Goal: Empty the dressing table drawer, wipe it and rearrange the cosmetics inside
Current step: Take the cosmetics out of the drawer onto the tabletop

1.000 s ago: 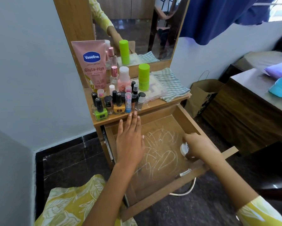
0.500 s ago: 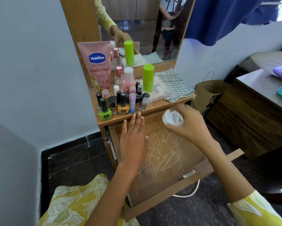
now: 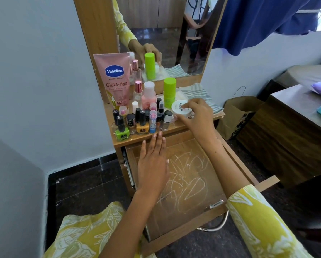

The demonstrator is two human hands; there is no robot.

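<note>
The wooden drawer (image 3: 236, 162) is pulled out, its bottom bare and marked with white scribbles. My left hand (image 3: 153, 161) lies flat with straight fingers over the drawer's left side. My right hand (image 3: 196, 116) holds a round white jar (image 3: 180, 108) at the tabletop, on a clear pouch right of the bottles. On the dressing table top (image 3: 172, 128) stand several nail polish bottles (image 3: 142, 121), a pink Vaseline tube (image 3: 115, 79), a pink bottle (image 3: 148, 95) and a green bottle (image 3: 169, 92). A striped cloth (image 3: 204, 95) lies at the back right.
A mirror (image 3: 161, 34) rises behind the tabletop. A brown paper bag (image 3: 236, 116) stands on the dark floor right of the table. A wooden cabinet (image 3: 286, 144) fills the right side. A grey wall is at the left.
My right hand lifted the white jar out of the drawer's right side and carried it up to the tabletop. My left hand stayed flat over the drawer.
</note>
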